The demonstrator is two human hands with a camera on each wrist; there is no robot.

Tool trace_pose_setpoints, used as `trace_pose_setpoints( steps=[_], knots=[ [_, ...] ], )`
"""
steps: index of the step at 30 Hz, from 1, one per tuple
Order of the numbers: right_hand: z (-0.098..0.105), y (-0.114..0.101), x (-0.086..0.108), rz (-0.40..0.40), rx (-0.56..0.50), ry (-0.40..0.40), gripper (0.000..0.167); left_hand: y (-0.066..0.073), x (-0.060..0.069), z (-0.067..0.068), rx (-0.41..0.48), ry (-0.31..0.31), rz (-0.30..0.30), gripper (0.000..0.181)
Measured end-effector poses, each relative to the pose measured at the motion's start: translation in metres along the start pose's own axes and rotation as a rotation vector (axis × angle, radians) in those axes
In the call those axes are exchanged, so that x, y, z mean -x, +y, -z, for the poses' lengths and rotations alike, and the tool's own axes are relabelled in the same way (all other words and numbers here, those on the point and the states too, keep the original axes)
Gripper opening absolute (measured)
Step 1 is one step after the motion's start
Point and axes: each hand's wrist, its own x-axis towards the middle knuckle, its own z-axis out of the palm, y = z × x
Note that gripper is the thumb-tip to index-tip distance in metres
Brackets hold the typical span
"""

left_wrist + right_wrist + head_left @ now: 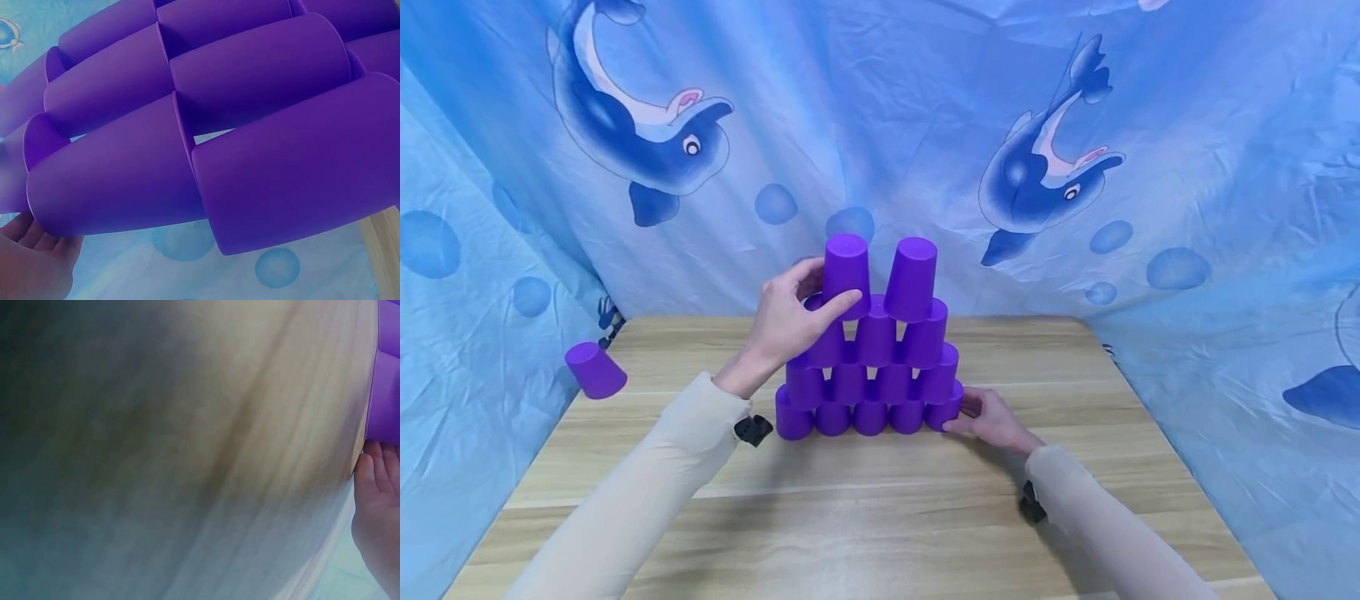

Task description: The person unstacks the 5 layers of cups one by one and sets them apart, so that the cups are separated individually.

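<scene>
Upside-down purple cups stand in a stepped pyramid in the head view. My left hand [790, 321] holds the left cup [847, 271] of the top row, thumb across its front and fingers behind. Beside it stands the other top cup [912, 279], a small gap apart. Low on the right, my right hand [996, 421] holds the end cup [943, 410] of the bottom row, thumb at the front and fingers round the side. The left wrist view shows the stacked cups [119, 175] close up, with part of my left hand [37, 265] at the lower left.
A single purple cup [595, 371] sits tilted-looking near the left edge of the wooden table [865, 517]. Blue cloth [880, 125] printed with dolphins hangs behind and along both sides. A dark device [752, 430] is strapped at the left wrist, another [1032, 503] at the right.
</scene>
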Motion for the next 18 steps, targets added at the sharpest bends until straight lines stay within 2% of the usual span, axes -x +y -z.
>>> trace_pose_setpoints(
  steps=[6, 9, 14, 18],
  knots=[
    [-0.001, -0.001, 0.0, -0.006, 0.003, 0.002, 0.054, 0.002, 0.001, 0.003, 0.039, 0.026, -0.008, 0.049],
    [-0.001, -0.001, 0.0, 0.003, 0.007, -0.001, 0.054, 0.01, 0.002, 0.006, 0.047, 0.049, -0.019, 0.045],
    [-0.001, 0.001, 0.0, 0.018, 0.0, -0.003, 0.053, 0.031, 0.005, 0.013, 0.056, 0.124, -0.056, 0.04],
    [-0.001, 0.003, 0.0, 0.015, -0.001, -0.001, 0.054, 0.032, 0.006, 0.02, 0.063, 0.193, -0.07, 0.038]
  ],
)
